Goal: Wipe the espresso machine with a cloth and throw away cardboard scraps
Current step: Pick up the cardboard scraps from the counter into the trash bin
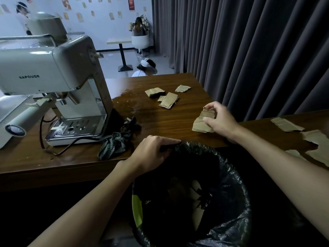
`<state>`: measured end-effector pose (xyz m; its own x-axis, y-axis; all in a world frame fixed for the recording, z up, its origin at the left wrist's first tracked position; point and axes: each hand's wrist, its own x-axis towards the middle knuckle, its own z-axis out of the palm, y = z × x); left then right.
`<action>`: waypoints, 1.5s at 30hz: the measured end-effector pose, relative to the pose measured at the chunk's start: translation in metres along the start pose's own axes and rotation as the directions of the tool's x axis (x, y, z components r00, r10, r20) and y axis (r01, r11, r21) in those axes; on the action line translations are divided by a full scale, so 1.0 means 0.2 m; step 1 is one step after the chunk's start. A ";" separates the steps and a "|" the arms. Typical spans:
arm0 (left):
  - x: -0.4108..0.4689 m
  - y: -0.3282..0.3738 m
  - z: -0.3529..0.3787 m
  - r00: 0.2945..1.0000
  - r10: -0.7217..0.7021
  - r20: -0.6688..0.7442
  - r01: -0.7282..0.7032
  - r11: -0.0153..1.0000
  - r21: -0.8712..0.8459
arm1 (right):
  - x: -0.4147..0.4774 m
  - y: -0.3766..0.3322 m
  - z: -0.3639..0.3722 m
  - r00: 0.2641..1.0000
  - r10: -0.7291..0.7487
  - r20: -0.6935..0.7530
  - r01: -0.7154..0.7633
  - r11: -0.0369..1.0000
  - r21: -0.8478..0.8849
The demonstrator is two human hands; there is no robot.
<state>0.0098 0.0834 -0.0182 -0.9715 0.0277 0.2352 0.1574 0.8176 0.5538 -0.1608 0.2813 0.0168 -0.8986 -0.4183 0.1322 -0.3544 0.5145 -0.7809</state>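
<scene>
Head view: right grip [219,120] pinches a cardboard scrap [202,124] on the worktop [160,122], more scraps [169,100] lying beyond it. Left grip [151,152] grasps the rim of the black bin liner [233,175]; the cloth [114,145] lies just left of it, the espresso machine [53,68] farther left.

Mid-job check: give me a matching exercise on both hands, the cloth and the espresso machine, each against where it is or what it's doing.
Things:
1. left hand
2. right hand
3. cloth
4. espresso machine

States:
a. crumpled on the table
b. holds a cardboard scrap
c. stands at the table's left end
d. grips the bin bag at its rim

Pairs: 1-d; 2-b; 3-a; 4-c
</scene>
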 end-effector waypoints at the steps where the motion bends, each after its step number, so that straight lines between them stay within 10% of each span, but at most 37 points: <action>1: 0.00 0.00 -0.01 1.000 0.004 -0.013 -0.004 1.000 -0.010 | -0.02 -0.02 -0.03 1.000 0.005 0.018 -0.006 0.998 0.055; 7: -0.01 0.00 -0.01 0.999 0.043 -0.018 -0.044 0.998 -0.050 | -0.23 -0.15 -0.15 0.958 -0.080 0.275 -0.014 0.946 0.324; 14: 0.01 -0.04 0.00 0.992 0.127 0.007 -0.127 0.992 -0.010 | -0.34 -0.22 -0.12 0.795 -0.199 0.573 0.121 0.978 0.171; 20: 0.02 -0.04 0.00 0.994 0.098 0.037 -0.094 0.991 -0.091 | -0.13 -0.07 0.02 0.937 -0.120 0.329 0.142 0.989 -0.041; 29: 0.03 -0.08 0.02 0.993 0.099 0.071 -0.093 0.992 -0.080 | 0.21 0.00 0.33 0.914 -0.038 0.405 0.217 0.887 -0.407; 45: 0.05 -0.12 0.05 0.996 0.077 0.050 -0.065 0.977 -0.201 | 0.43 -0.07 0.45 0.910 -0.136 0.391 0.352 0.753 -0.556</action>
<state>-0.0055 0.0696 -0.0372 -0.9642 0.1192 0.2369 0.2530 0.6818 0.6864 -0.2095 0.1701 -0.0152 -0.6683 -0.7438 -0.0120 -0.7270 0.6564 -0.2014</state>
